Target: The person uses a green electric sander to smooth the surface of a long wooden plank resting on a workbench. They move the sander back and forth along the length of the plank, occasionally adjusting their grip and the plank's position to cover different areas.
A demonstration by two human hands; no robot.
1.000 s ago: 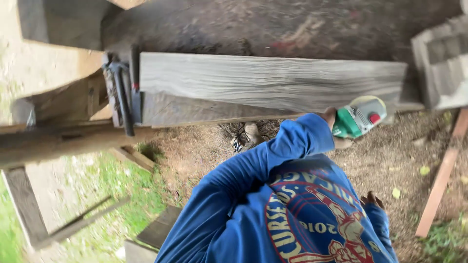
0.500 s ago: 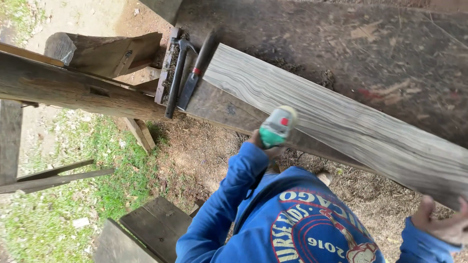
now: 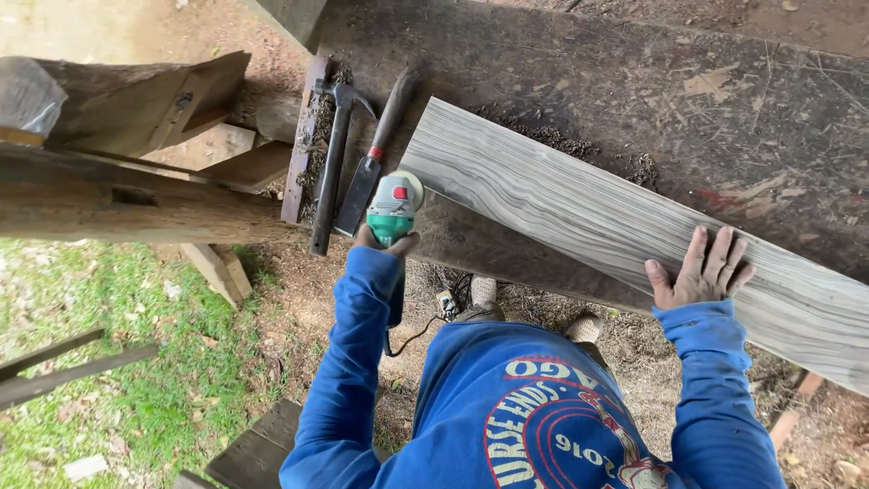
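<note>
A long grey plank [image 3: 634, 231] with wavy grain lies slanted across a dark, dusty workbench [image 3: 688, 81], its near end by the tools. The person's left hand [image 3: 385, 240] is clenched around a green and white electric sander [image 3: 394, 206], which sits at that left end of the plank, its cord trailing down toward the ground. The right hand [image 3: 701, 272] lies flat with spread fingers on the plank's near edge, pressing it down and grasping nothing. Just left of the sander, a hammer [image 3: 330, 163] and a red-banded chisel [image 3: 376, 154] rest on the bench edge. The work looks to be at the sanding stage, with a pass about to run along the grain; that would call for steady downward pressure from the flat hand. Compared with half a second earlier, the sander has moved from mid-plank to the left end, and the right hand has shifted from the far right onto the board
</note>
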